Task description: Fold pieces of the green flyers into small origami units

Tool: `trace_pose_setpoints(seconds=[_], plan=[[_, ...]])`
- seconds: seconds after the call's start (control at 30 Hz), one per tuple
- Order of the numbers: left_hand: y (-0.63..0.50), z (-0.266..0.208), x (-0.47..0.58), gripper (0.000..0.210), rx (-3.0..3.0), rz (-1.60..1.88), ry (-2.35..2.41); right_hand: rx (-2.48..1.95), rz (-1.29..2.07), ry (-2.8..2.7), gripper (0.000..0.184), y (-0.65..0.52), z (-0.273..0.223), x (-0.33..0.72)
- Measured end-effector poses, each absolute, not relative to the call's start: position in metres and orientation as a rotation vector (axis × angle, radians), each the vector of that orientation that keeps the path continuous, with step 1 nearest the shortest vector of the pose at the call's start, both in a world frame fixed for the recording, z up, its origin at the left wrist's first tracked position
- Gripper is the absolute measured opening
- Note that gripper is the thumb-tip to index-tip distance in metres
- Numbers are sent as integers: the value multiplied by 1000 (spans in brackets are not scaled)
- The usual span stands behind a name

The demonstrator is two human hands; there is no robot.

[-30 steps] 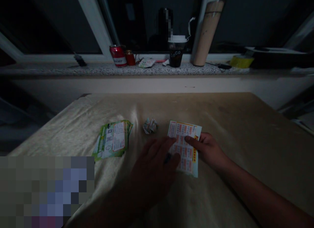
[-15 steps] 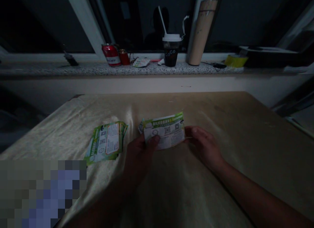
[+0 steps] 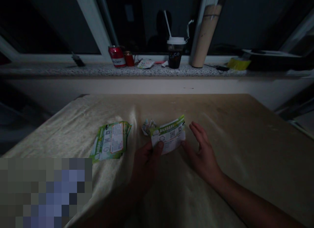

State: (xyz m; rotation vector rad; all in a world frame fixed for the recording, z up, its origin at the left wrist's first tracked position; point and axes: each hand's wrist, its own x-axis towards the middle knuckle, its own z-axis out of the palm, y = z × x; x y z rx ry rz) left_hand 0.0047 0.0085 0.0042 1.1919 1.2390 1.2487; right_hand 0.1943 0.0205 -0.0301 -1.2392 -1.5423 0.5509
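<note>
A green and white printed leaflet [image 3: 169,134] with QR codes is held up over the table's middle. My left hand [image 3: 148,157] pinches its lower left part, thumb on the printed face. At its right edge is my right hand [image 3: 202,152], fingers spread and the thumb tip close to the lower right corner. Behind the leaflet's left end lies a crumpled piece of printed paper [image 3: 148,126], partly covered. To the left, a small stack of similar leaflets [image 3: 110,141] rests on the cloth.
A light cloth [image 3: 80,123] covers the table. On the granite sill [image 3: 95,70] beyond stand a red can [image 3: 117,56], a smaller red can [image 3: 129,59], a CoCo drink cup [image 3: 174,54] with a straw, a cardboard tube [image 3: 207,35] and a yellow item [image 3: 238,63]. The lower left corner is pixelated.
My right hand's fingers have spread away from the leaflet's right edge. The leaflet tilts a little more, and more of the crumpled paper shows. The whole view has shifted slightly.
</note>
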Motion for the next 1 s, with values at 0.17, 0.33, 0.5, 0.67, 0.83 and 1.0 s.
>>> trace_pose_setpoints(seconds=[0.17, 0.33, 0.5, 0.67, 0.83, 1.0], plan=[[5, 0, 9, 26, 1254, 1186, 1164, -1112, 777, -1526, 64, 16, -36, 186], [1, -1, 11, 30, 1327, 1078, 1050, -872, 1188, -1273, 74, 14, -40, 180], [-1, -6, 11, 34, 1412, 1016, 1005, -749, 1321, -1164, 58, 14, -27, 178], [1, -4, 8, 31, 1527, 1030, 1028, -740, 1355, -1135, 53, 12, -25, 179], [10, 1, 2, 29, 1629, 1186, 1270, -720, 1399, -1079, 51, 10, -25, 182], [18, -10, 2, 33, 1391, 1090, 1224, -732, 1442, -1089, 53, 9, -21, 182]])
